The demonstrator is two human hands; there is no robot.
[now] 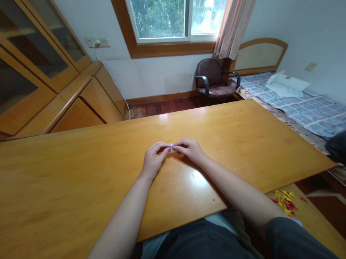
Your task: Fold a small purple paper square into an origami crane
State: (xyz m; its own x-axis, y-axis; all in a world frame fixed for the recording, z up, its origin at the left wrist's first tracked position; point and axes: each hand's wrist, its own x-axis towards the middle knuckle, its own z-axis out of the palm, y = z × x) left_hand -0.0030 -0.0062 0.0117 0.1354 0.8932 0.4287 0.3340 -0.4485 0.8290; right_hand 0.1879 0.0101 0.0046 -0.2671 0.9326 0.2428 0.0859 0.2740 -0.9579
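Between my two hands, just above the wooden table [77,179], is a small folded piece of pale purple paper [171,148]. My left hand [156,156] pinches its left side between thumb and forefinger. From the right, my right hand [188,148] pinches the other side the same way, its remaining fingers curled. The fingertips cover part of the paper, and its exact folded shape is too small to make out.
On a lower surface at the right lie several yellow and red folded paper pieces [285,201]. Beyond the table stand a brown armchair [212,76] and a bed [304,108] with white sheets on it. A glass-door cabinet [71,95] is at the left.
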